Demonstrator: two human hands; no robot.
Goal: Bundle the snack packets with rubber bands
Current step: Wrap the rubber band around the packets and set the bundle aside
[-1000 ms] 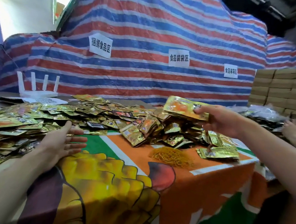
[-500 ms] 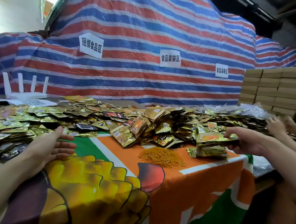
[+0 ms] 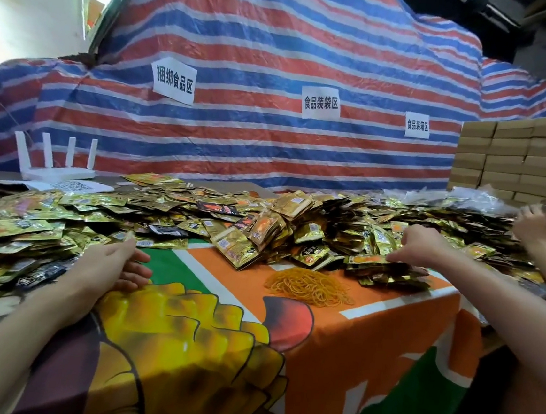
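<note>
My right hand had come down from where it held a bundle of packets in the air a second ago, and the bundle now lay on a small stack near the right edge of the desk. The hand sat on top of it with bent fingers touching the top packet. I could not tell whether they gripped it or only pressed on it. My left hand had barely shifted: it rested on its edge on the printed cloth, fingers loose and holding nothing, just beside the packets spread at the left. The main heap of snack packets covered the far half of the desk. The rubber bands lay in a loose yellow pile just in front of the heap, between my hands.
</note>
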